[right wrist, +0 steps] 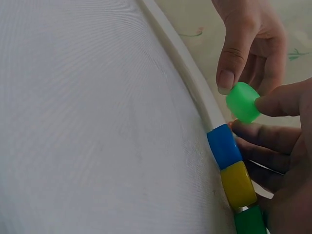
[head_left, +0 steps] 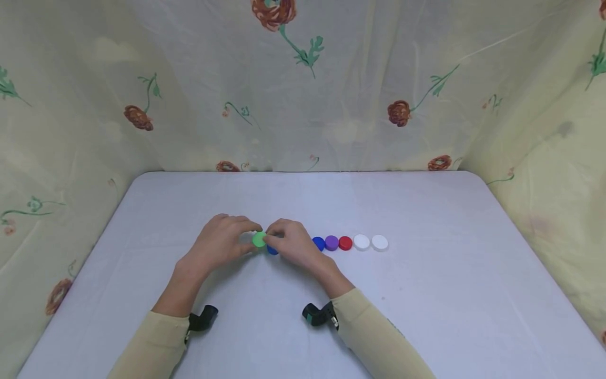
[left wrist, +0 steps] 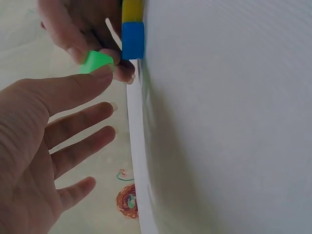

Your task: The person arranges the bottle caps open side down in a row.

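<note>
A light green cap [head_left: 259, 239], like a plastic bottle cap, is between the fingertips of both hands, over the left end of a row of caps. My left hand [head_left: 220, 239] pinches its left side; in the left wrist view the other fingers [left wrist: 80, 119] spread apart. From the right, my right hand [head_left: 294, 243] pinches the same cap, its thumb against it in the right wrist view. Just below sits a blue cap [right wrist: 224, 146], followed by a yellow cap [right wrist: 238, 185] and a darker green cap [right wrist: 250, 222]. The right hand hides part of this row in the head view.
To the right of the right hand the row goes on with another blue cap [head_left: 319, 243], a purple cap [head_left: 331, 242], a red cap [head_left: 345, 243] and two white caps [head_left: 362, 242]. A white table [head_left: 265, 326] lies beneath. Flowered cloth [head_left: 331, 121] hangs behind and at both sides.
</note>
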Action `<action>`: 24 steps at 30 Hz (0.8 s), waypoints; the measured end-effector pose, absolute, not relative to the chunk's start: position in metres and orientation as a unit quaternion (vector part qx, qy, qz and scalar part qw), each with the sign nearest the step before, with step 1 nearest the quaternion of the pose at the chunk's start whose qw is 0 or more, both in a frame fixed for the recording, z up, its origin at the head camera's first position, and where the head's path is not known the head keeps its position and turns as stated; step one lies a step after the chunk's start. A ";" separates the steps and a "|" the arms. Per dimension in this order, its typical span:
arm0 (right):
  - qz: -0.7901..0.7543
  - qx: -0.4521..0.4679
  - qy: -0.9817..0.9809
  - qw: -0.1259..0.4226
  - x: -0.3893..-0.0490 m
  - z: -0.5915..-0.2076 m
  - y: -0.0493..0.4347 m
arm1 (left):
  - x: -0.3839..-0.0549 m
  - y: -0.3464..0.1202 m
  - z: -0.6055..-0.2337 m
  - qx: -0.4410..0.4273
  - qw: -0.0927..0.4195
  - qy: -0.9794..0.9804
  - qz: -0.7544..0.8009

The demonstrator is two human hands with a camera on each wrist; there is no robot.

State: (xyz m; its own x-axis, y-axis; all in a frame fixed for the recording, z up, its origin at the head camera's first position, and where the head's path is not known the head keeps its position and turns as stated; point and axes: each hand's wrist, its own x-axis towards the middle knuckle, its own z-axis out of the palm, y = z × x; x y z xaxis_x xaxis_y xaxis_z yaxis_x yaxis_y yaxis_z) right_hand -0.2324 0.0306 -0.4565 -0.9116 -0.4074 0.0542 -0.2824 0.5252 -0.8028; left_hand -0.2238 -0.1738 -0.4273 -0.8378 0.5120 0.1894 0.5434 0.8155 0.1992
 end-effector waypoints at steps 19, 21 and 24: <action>-0.444 -0.198 0.871 0.076 -0.232 -0.457 0.031 | -0.225 -0.177 -0.429 -0.275 0.055 -0.950 -0.138; -0.443 -0.196 0.872 0.074 -0.231 -0.457 0.031 | -0.225 -0.178 -0.429 -0.276 0.054 -0.949 -0.143; -0.443 -0.194 0.872 0.071 -0.231 -0.455 0.030 | -0.226 -0.179 -0.430 -0.275 0.052 -0.949 -0.144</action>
State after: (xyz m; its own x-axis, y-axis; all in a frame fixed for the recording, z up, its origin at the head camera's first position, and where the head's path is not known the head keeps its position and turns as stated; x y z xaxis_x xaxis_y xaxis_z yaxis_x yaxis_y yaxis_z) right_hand -0.2306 0.0299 -0.4554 -0.9149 -0.4008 0.0474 -0.2746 0.5322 -0.8009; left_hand -0.2263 -0.1789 -0.4298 -0.8429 0.5076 0.1787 0.5377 0.8069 0.2446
